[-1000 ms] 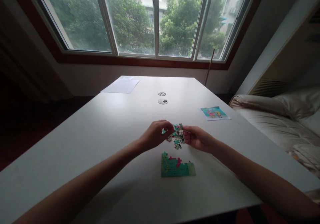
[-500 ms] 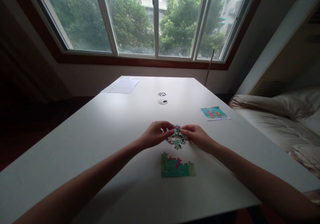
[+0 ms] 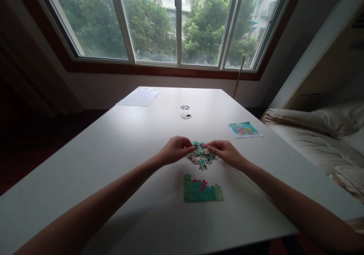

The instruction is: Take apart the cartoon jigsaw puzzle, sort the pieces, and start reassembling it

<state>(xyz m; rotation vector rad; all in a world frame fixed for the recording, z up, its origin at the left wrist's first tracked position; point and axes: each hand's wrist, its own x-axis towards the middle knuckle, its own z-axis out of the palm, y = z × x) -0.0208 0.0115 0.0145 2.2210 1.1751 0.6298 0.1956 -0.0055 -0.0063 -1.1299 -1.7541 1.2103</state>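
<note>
A loose pile of jigsaw puzzle pieces [image 3: 201,159] lies on the white table between my two hands. My left hand [image 3: 176,149] is at the pile's left side, thumb and fingers pinched together; whatever may be between them is hidden. On the right, my right hand [image 3: 224,151] pinches a small puzzle piece [image 3: 206,146], partly pink, over the pile. Closer to me lies a partly joined puzzle [image 3: 199,193], mostly green and teal with a pink patch and a jagged upper edge. Neither hand touches it.
A colourful picture sheet [image 3: 245,129] lies at the table's right side. Two round flat items, one a disc [image 3: 186,116], are farther back. White paper [image 3: 138,97] rests at the far left corner. Beyond the table's right edge stands a pale sofa [image 3: 307,133].
My hands have moved slightly apart. My left hand has drawn back leftward, so more of the pile shows; my right hand stays over its right side.
</note>
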